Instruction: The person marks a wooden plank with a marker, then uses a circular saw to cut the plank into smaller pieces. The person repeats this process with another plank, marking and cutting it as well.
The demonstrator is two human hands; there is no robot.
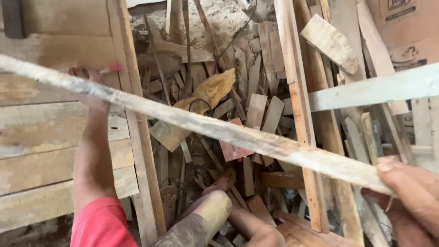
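Note:
A long, pale, rough wooden strip [206, 126] runs diagonally across the view from upper left to lower right. My right hand [409, 201] grips its lower right end. My left hand [89, 87], on an arm in a red sleeve [100, 226], reaches up to the plank panel [41, 132] on the left. It is partly hidden behind the strip. Its fingers are closed on a small red pencil [113, 68] whose tip rests by the panel's upright edge batten [137, 132].
A heap of scrap wood offcuts [256, 110] fills the middle, with a yellowish lump [215, 89] and a black cable on it. Long laths [299, 114] lean at the right, crossed by a whitish batten [375, 89]. A cardboard box [407, 27] stands top right. My knee [201, 219] and foot [223, 181] are below.

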